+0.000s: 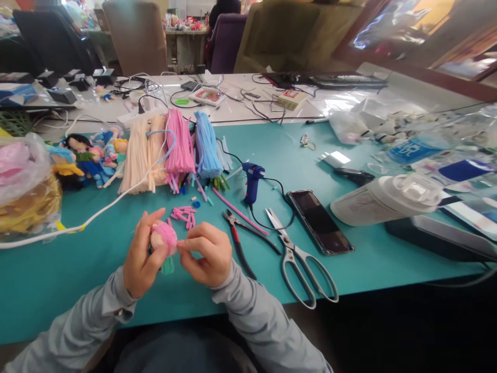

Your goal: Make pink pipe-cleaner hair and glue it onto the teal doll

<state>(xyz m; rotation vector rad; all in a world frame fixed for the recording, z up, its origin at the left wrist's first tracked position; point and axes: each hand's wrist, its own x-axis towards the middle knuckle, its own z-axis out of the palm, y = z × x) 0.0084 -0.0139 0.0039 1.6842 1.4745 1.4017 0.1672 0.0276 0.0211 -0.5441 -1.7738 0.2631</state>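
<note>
My left hand (142, 254) is closed round a small doll (158, 239) with a cream face, pink hair and a green lower part. At the right side of the doll's hair, my right hand (207, 255) pinches what looks like a small pink piece, mostly hidden by the fingertips. Short cut pink pipe cleaner pieces (187, 215) lie just beyond the hands. To the right are red-and-black cutting pliers (236, 235), a long pink pipe cleaner (240, 211), scissors (287, 241) and a blue glue gun (253, 182).
Bundles of cream (134, 155), pink (179, 142) and blue pipe cleaners (207, 145) stand behind, beside finished dolls (83, 155). A white cable (104, 208) crosses the left side. A phone (320, 220) and a white tumbler (382, 199) are right. A person (225, 8) sits far back.
</note>
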